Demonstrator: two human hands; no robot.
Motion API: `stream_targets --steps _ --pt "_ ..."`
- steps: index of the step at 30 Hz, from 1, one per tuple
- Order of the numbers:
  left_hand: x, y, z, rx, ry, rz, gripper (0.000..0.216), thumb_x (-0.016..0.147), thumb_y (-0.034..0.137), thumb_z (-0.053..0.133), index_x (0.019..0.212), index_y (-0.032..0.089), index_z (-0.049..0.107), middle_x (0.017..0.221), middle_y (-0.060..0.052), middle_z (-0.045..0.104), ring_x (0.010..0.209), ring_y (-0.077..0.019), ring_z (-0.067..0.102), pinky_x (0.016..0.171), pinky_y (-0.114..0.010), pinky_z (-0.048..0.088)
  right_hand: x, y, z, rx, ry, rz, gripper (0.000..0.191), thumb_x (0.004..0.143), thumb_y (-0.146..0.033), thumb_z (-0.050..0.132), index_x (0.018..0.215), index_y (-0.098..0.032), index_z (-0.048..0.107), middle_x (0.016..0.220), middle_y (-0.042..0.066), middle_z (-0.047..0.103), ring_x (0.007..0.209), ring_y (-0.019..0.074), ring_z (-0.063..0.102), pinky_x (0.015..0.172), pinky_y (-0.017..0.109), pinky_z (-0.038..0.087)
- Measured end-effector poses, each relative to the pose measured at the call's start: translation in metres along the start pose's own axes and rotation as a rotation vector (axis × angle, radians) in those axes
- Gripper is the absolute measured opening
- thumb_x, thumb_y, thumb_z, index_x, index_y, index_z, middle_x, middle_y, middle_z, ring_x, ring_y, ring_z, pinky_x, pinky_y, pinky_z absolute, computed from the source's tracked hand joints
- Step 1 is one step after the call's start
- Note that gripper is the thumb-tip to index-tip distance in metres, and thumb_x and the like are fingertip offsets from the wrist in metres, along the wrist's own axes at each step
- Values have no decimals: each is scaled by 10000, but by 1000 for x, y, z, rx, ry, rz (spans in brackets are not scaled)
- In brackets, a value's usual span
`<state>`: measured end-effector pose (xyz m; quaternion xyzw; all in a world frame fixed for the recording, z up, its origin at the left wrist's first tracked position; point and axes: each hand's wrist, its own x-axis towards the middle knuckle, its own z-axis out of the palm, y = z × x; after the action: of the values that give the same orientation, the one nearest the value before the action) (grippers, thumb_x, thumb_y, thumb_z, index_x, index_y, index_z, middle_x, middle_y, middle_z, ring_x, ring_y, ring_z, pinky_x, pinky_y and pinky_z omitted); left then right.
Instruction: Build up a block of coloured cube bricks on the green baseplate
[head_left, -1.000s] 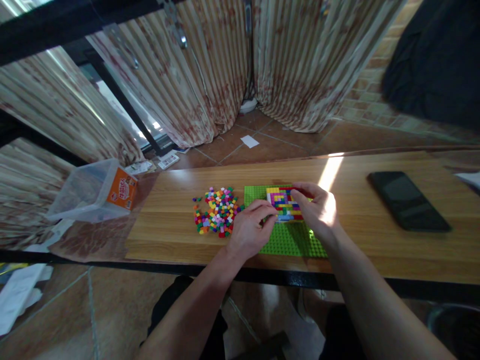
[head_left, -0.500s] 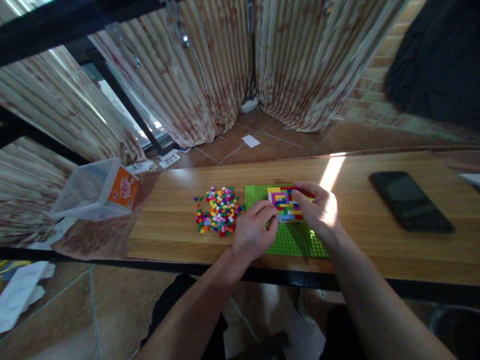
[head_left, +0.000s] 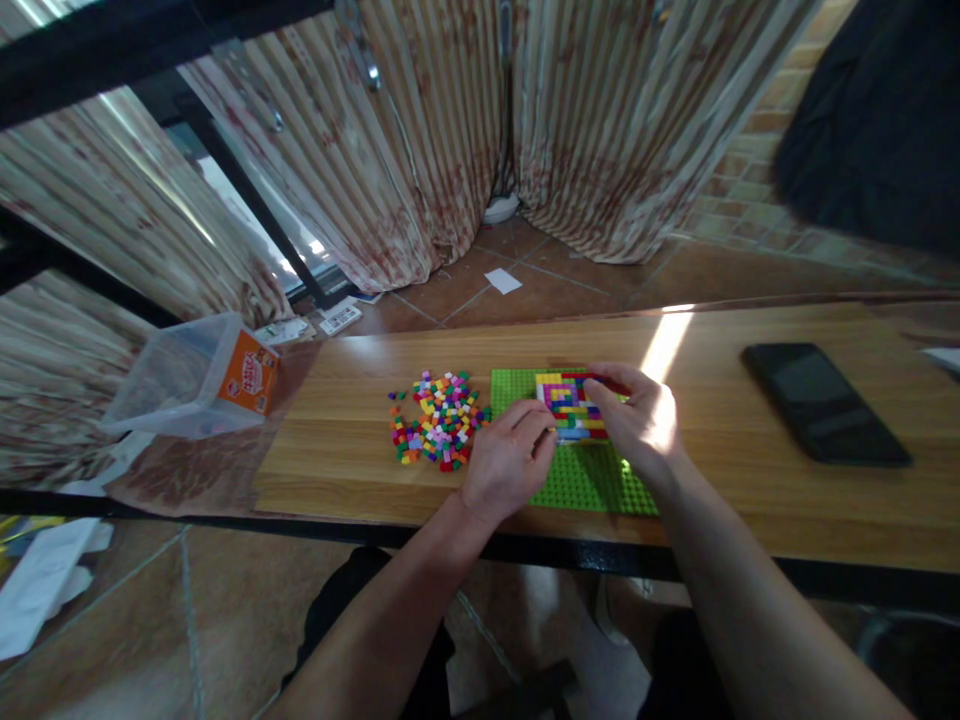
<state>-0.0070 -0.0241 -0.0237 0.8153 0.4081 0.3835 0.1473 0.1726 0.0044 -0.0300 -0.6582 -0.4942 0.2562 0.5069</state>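
A green studded baseplate lies on the wooden table, bearing a many-coloured build of toy bricks. At the build's front left corner is my left hand, its thumb and fingertips pinched on what looks like a small yellow brick, mostly covered. My right hand grips the build's right side, thumb over the top and fingers around the far edge. Just left of the baseplate, a loose heap of small coloured bricks is spread out, partly behind my left hand.
A black phone or tablet lies on the right of the wooden table. Off the table's left end sits a clear plastic box with an orange label. Curtains hang beyond the far edge, and paper lies on the tiled floor.
Both hands stay almost where they were on the build. The view has shifted very slightly; the heap and baseplate look unchanged.
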Motion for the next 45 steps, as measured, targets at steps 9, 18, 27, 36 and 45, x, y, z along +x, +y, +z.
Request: stream_targets --steps 9,18,27,36,45 --pt "2 1 2 -40 40 -82 122 856 89 583 895 197 624 1044 -67 687 946 -179 683 814 -310 590 -1 3 0 9 -25 2 348 778 -407 673 1028 -178 749 1017 111 764 901 260 722 836 461 597" --pt "1 -1 3 -106 54 -108 143 851 79 586 928 193 627 1071 -74 678 959 -184 673 818 -317 586 -1 4 1 31 -42 20 373 774 -423 677 1038 -169 744 1016 119 763 900 264 726 849 482 598" --pt "2 5 -2 -213 103 -215 133 881 163 598 1009 178 629 1055 -75 656 808 -140 637 695 -262 553 0 4 0 19 -39 12 359 774 -426 674 1018 -173 749 998 118 766 874 265 726 836 491 600" --pt "3 -2 7 -296 153 -408 96 858 200 654 947 175 629 908 -30 656 688 -111 589 628 -238 491 -2 3 0 6 -33 24 364 771 -431 676 1021 -178 753 994 119 767 877 272 729 831 488 603" --pt "3 -5 12 -392 150 -467 87 852 190 645 934 172 624 881 -19 672 653 -99 585 615 -227 483 -3 -1 0 8 -32 31 358 767 -424 679 1015 -176 750 998 119 764 886 265 726 829 467 604"
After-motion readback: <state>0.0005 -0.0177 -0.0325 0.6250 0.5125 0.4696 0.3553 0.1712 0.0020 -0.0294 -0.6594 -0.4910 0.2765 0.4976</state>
